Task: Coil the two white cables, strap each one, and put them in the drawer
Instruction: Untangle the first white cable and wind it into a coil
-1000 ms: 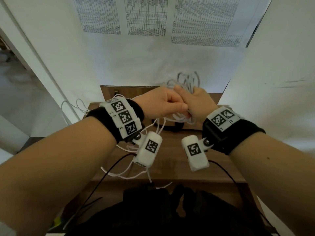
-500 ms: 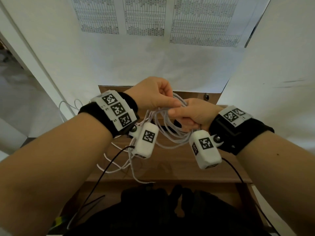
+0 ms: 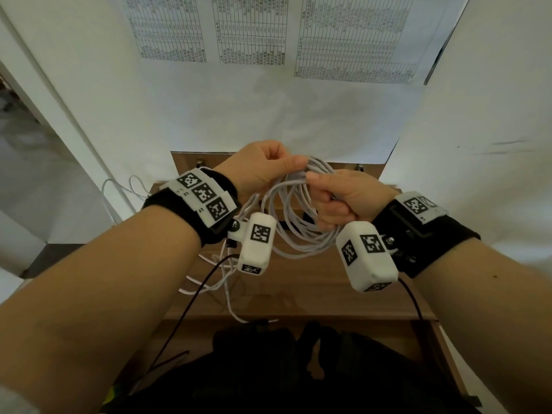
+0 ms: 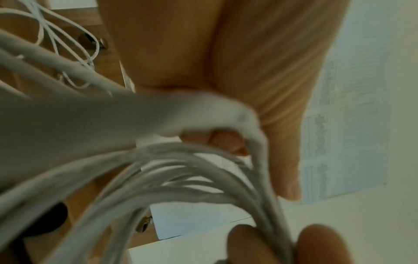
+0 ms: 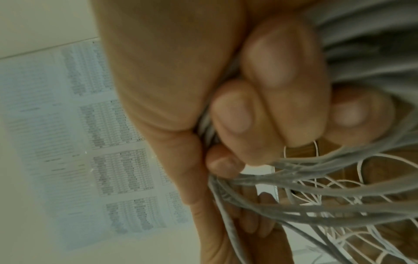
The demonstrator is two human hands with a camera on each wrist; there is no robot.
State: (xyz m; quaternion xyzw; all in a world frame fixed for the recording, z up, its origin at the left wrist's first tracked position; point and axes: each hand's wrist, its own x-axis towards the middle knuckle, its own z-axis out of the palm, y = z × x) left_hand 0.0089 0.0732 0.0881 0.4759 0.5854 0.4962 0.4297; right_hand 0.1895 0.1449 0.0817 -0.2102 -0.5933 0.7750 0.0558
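Presently, a coiled bundle of thick white cable (image 3: pixel 294 222) is held in the air above the brown wooden counter (image 3: pixel 298 282). Its far loops are pinched by the left hand (image 3: pixel 263 168), and its right side is gripped by the right hand (image 3: pixel 349 201), fingers (image 5: pixel 267 100) curled round it. A second, thinner white cable (image 3: pixel 209 282) lies loose on the counter at the near left.

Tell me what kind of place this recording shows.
Probably an office or lab corner set up for recording: a small wooden desk against a white wall, printed tables pinned above, and loose white cable in both hands.
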